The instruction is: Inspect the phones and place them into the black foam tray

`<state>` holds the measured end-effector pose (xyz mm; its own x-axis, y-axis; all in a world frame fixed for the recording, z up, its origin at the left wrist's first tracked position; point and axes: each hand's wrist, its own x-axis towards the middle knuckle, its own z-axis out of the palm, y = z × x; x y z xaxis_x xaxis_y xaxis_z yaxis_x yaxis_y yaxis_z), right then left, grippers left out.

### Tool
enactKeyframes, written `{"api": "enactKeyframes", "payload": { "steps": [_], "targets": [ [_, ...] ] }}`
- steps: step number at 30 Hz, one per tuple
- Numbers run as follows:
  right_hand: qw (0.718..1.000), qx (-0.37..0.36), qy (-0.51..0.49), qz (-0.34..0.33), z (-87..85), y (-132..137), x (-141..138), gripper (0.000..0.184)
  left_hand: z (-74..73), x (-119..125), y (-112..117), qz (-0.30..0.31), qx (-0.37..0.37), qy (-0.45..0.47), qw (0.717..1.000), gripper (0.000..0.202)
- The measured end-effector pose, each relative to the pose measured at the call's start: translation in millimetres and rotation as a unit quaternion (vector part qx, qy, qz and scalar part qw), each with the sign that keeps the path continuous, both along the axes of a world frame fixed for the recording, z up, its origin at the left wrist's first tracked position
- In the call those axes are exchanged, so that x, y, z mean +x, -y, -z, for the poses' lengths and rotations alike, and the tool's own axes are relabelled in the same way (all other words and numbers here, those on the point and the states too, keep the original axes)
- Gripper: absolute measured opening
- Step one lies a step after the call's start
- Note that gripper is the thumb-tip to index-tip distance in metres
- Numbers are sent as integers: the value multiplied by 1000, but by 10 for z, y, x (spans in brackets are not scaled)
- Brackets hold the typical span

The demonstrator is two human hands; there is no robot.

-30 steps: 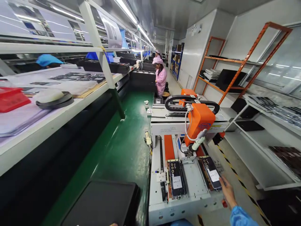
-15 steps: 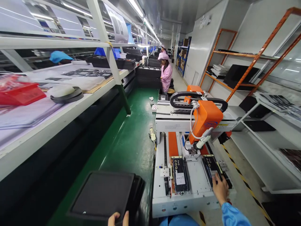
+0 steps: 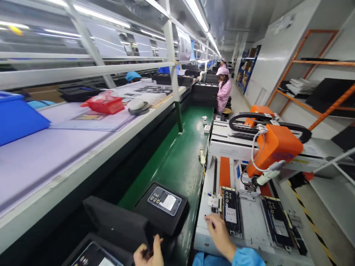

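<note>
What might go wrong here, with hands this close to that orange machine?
The right hand rests on the machine bed beside the fixture phone; if the orange head travels, it might get caught. The left hand grips a black tray by its edge; it may slip onto the loose phone beside it.

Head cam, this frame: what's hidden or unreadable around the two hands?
Head view, left hand: cut by the bottom edge, so its grip on the black tray shows only partly.
Head view, right hand: its own back hides what lies under the fingers beside the left phone.
Head view, lowest phone: cut by the bottom edge.
Head view, phone labels: too small to read.
</note>
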<state>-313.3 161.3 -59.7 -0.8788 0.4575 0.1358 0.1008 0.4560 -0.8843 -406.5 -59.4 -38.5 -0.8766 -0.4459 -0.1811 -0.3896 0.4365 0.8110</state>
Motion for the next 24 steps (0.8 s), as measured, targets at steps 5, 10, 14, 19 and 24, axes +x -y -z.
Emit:
{"api": "enactKeyframes", "payload": {
  "steps": [5,10,14,19,24],
  "targets": [
    [970,164,9,-177,-115,130,-10,33,-65,42,-1,-35,52,-10,998,39],
    [953,257,162,6,87,-731,565,57,-43,62,9,-24,54,-18,998,45],
    [938,246,245,-13,228,-1082,849,66,-42,48,-32,-9,39,-31,999,47],
    [944,270,190,-1,320,-1049,992,49,-112,58,-43,14,7,-35,999,46],
    [971,177,148,62,225,-1070,1048,46,-120,63,-62,44,-13,-37,998,44]
  ]
}}
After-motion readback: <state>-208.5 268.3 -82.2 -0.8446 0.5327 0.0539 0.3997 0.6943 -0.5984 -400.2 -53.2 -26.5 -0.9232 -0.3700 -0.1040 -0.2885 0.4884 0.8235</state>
